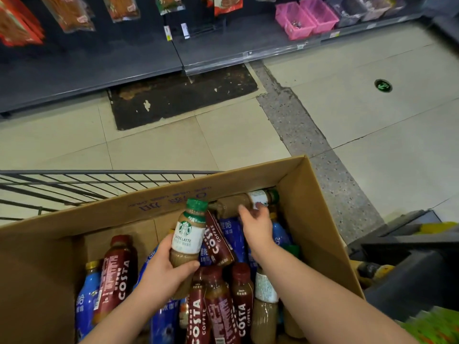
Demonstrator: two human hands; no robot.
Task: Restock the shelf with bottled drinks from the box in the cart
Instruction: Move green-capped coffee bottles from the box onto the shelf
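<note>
- The left hand [166,272] holds a light brown coffee drink in a plastic bottle with a green cap and a white label [188,235]. The fingers and thumb are curled round its lower part. The bottle stands almost upright, lifted above the other bottles.
- The right hand [257,228] reaches to the far end of the big brown cardboard box [323,219]. Its fingertips [242,210] are at a second light brown bottle with a green cap [237,203], which lies on its side against the far wall. The fingers are blurry, so I cannot tell if they hold it or only touch it.
- The box is full of bottles lying in a jumble: dark red plastic coffee bottles with white letters [116,269] and shiny blue plastic bottles [87,294].
- The box sits in a grey wire cart [74,184].
- Across the pale tiled floor [173,145] is the dark grey shelf [99,60]. Its low board is bare in front of the cart.
- Red and orange snack packets [67,13] hang above the shelf, and two pink plastic baskets [306,18] sit further right.
</note>
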